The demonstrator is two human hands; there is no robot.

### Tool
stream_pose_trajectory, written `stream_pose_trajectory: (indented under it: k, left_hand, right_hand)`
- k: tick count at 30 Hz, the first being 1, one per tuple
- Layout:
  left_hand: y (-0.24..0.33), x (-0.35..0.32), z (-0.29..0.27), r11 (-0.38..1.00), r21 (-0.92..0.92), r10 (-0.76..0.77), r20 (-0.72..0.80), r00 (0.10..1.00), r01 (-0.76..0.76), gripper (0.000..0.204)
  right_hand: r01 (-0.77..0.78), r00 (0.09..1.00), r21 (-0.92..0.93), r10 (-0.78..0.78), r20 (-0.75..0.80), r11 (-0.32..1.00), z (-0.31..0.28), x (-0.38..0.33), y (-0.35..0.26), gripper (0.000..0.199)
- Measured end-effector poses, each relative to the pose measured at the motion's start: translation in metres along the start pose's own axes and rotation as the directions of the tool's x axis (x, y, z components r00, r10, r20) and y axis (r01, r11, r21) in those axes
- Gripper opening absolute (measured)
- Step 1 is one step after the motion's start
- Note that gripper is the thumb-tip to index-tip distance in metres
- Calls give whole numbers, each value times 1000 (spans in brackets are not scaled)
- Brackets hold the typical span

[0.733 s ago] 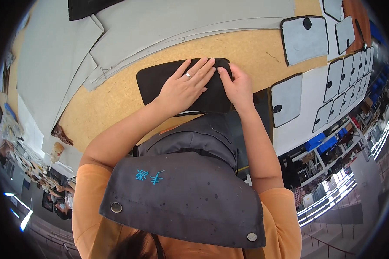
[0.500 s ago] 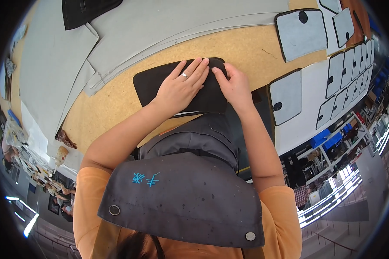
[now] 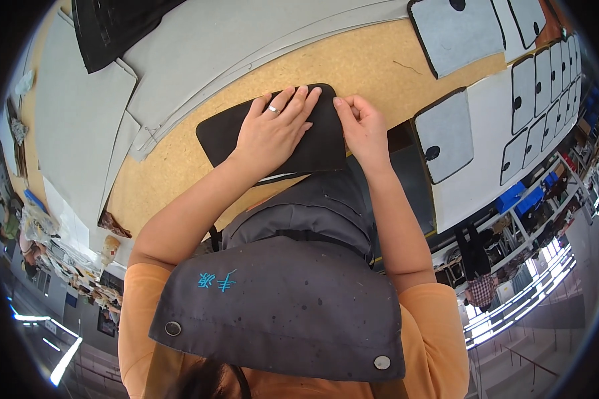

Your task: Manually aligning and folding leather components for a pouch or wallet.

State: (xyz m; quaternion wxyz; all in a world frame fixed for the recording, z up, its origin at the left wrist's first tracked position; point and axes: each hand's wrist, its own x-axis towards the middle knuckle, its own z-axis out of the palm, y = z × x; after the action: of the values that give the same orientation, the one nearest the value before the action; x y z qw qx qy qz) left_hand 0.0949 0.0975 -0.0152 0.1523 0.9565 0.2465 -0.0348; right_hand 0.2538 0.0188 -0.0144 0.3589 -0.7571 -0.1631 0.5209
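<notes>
Head view – left hand (image 3: 271, 133) flat on one black pad (image 3: 223, 136), right hand (image 3: 363, 130) pinching its edge

No clear pkgs, labels, signs or screens, just blue bins (image 3: 512, 197) far right.

Flat black panel (image 3: 229, 133) with rounded corners, matte, lying face-down on the tan cork-like worktop (image 3: 353, 66), tilted with its left end lower, near edge close to the table's front edge, middle and right corner hidden under hands.
</notes>
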Motion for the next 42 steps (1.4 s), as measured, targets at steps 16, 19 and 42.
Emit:
stream_pose_trajectory:
  k: [16,19,42]
  left_hand:
    - [2,3,0,999,-31,-24,3,1000,24,53]
    - [3,4,-3,999,-34,-33,18,999,33,53]
    - [3,16,-13,978,-110,193,177,965,-176,53]
  right_hand:
    - [-29,999,-159,23,-36,987,3,14,-6,34]
    - [-31,999,-263,19,-46,964,4,15,-14,36]
    - [12,1000,52,-12,-2,999,1,-29,26,23]
